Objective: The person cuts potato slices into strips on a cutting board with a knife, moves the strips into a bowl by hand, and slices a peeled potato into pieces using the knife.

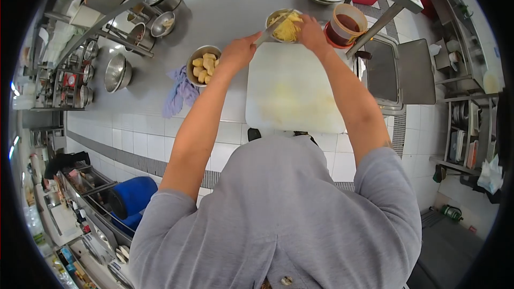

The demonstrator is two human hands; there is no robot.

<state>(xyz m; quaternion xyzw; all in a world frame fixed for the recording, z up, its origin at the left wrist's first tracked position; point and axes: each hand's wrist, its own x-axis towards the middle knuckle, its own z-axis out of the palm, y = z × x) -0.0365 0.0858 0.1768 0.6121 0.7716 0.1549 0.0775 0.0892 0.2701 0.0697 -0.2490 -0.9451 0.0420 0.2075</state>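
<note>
Gripping the knife (274, 28), the left hand (239, 53), right of the peeled tubers (205, 66), has its fingers closed round the handle; the blade's long axis slants from near left to far right, tip away, over the shreds bowl (269, 17) beyond the cutting board (294, 85). Clearing shreds off it seems underway, calling for a steady blade. The right hand (310, 32) curls beside the yellow shreds (287, 31), its hold unclear

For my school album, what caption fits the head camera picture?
Knife in the left hand, right hand at a bowl of yellow shreds.
</note>
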